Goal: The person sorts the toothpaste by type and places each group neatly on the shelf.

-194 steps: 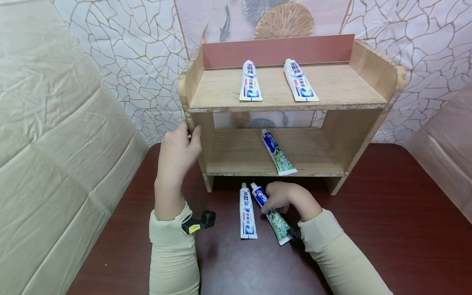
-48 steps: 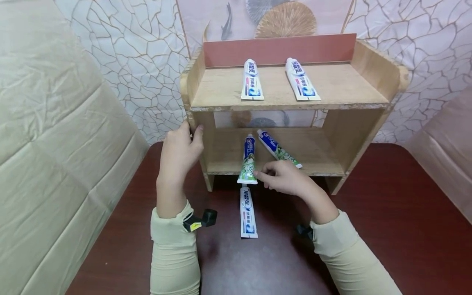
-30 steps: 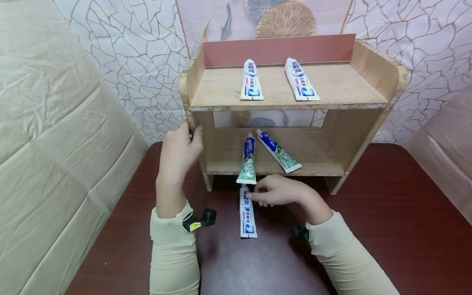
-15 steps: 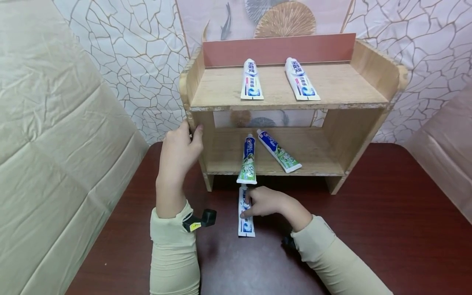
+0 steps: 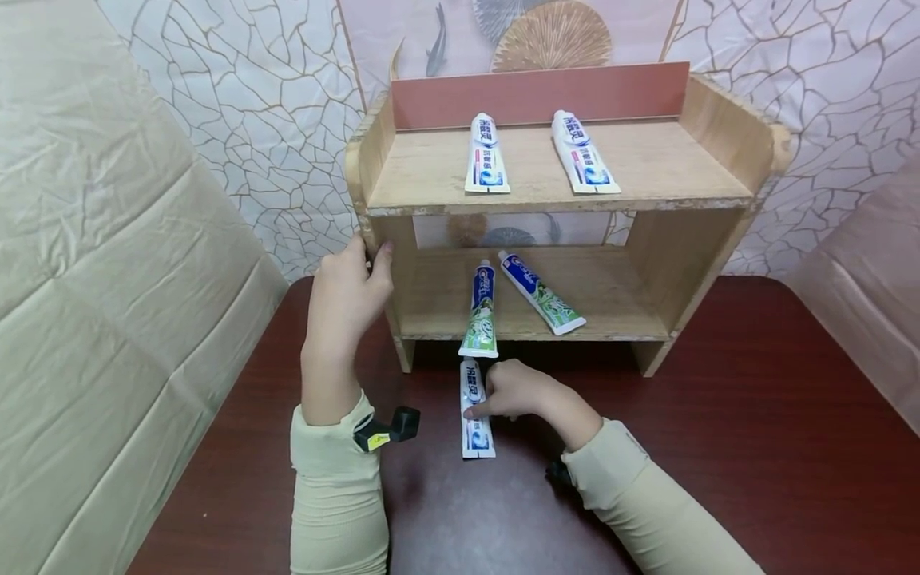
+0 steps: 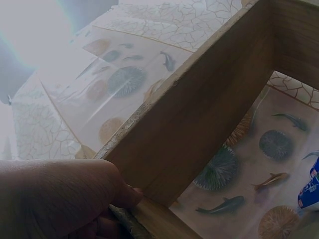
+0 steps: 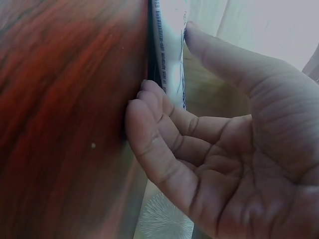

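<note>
On the dark red table lies a white toothpaste tube (image 5: 477,438), cap toward the shelf. My right hand (image 5: 528,395) pinches it from the right, thumb across its top; in the right wrist view the fingertips sit at the edge of the tube (image 7: 172,50), low by the tabletop. My left hand (image 5: 348,299) grips the left side panel of the wooden shelf (image 5: 561,206), thumb on the inner face. Two blue-and-green toothpaste tubes lie on the lower board: the left one (image 5: 480,311) juts past the front edge, the right one (image 5: 542,294) slants.
Two more white toothpaste tubes, one at left (image 5: 487,156) and one at right (image 5: 584,156), lie on the top board. A reddish strip (image 5: 539,96) backs that board. Beige padded cloth (image 5: 129,303) rises on the left.
The right hand has set a blue-and-green tube on the lower board's left, then moved down to the white tube, which has shifted slightly left. The other blue-and-green tube has turned slightly. Left hand stays.
</note>
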`<action>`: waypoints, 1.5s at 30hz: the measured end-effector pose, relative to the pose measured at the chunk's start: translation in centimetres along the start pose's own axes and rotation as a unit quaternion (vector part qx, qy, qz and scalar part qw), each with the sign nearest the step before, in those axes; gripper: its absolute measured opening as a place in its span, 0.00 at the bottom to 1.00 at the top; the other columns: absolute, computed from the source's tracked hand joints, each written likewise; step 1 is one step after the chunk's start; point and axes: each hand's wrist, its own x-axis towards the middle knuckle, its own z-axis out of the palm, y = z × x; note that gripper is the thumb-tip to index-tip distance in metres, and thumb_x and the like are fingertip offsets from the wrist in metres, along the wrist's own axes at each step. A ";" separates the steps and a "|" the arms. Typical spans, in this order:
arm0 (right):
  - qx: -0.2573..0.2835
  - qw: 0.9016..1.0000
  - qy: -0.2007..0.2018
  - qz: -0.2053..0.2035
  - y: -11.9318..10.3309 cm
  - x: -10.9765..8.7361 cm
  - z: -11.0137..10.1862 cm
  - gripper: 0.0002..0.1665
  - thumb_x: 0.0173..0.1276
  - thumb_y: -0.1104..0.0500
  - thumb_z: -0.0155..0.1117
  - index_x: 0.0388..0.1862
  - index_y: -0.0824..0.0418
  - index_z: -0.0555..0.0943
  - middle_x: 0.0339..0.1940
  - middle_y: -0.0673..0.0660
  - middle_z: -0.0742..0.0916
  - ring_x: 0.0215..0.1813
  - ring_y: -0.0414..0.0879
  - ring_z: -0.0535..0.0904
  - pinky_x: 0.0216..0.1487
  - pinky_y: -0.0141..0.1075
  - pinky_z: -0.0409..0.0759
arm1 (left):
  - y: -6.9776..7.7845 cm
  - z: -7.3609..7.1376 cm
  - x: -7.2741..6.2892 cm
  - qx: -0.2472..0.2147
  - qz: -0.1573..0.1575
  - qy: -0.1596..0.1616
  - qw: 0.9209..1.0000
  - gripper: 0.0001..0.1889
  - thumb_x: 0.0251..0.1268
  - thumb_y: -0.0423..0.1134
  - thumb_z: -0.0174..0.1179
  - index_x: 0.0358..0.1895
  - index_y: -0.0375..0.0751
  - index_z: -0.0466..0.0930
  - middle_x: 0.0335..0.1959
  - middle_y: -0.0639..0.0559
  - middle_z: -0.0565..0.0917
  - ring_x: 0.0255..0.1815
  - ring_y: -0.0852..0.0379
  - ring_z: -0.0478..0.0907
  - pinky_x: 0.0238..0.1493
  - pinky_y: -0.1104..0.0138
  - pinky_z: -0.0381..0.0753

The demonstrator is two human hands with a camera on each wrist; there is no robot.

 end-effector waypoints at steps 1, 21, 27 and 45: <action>-0.003 1.000 0.000 0.000 0.0 0.0 0.0 0.23 0.61 0.44 0.76 0.19 0.58 0.80 0.13 0.51 0.79 0.17 0.46 0.78 0.18 0.33 0.73 | 0.0 0.0 0.0 0.001 0.000 0.001 1.000 0.17 0.77 0.49 0.49 0.33 0.40 0.71 0.19 0.45 0.72 0.25 0.44 0.73 0.25 0.54 0.70; 0.034 0.999 -0.032 0.024 -0.9 0.2 1.0 0.13 0.62 0.54 0.75 0.26 0.60 0.82 0.20 0.52 0.85 0.22 0.47 0.83 0.26 0.40 0.83 | -0.1 0.0 -0.1 -0.002 -0.006 0.000 1.000 0.17 0.77 0.49 0.50 0.33 0.39 0.72 0.21 0.43 0.76 0.27 0.43 0.74 0.27 0.52 0.73; 0.028 0.999 -0.036 0.008 -1.0 0.0 0.8 0.10 0.58 0.58 0.75 0.26 0.60 0.83 0.19 0.52 0.85 0.21 0.43 0.82 0.23 0.37 0.81 | -0.1 0.0 -0.1 -0.001 -0.005 0.001 1.000 0.18 0.77 0.50 0.49 0.33 0.39 0.72 0.21 0.43 0.76 0.26 0.43 0.74 0.27 0.52 0.73; -0.011 0.996 -0.020 -0.085 -0.6 0.0 0.3 0.20 0.60 0.53 0.74 0.15 0.53 0.73 0.13 0.43 0.76 0.18 0.36 0.70 0.22 0.31 0.67 | 0.0 0.0 0.0 -0.004 -0.003 -0.001 1.000 0.18 0.77 0.51 0.49 0.34 0.40 0.73 0.22 0.43 0.77 0.26 0.45 0.75 0.27 0.53 0.74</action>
